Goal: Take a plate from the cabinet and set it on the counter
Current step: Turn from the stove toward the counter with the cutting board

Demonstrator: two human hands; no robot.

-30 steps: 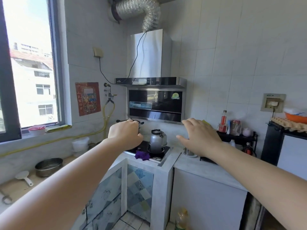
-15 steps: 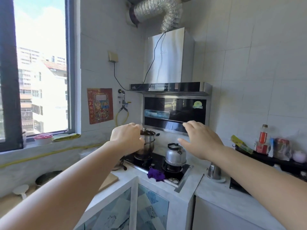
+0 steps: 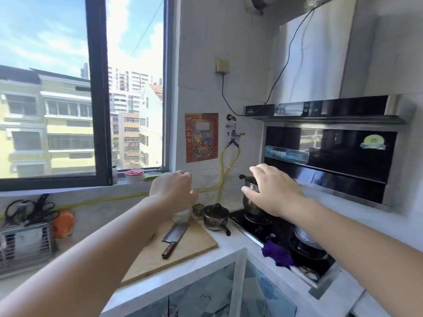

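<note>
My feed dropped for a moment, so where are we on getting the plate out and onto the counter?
Nothing looks done yet: no plate is in view. The left hand is loosely closed and the right hand open, both apparently empty, raised in front of the counter. The cabinet doors below appear shut. Left to do: open the cabinet, take a plate, and set it on the counter, perhaps beside the cutting board.

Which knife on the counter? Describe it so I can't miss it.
Start at the wooden cutting board left of the black stove. The cleaver lies on it, blade pointing toward the wall. It is the only thing with a broad rectangular blade and a dark wooden handle.
</note>
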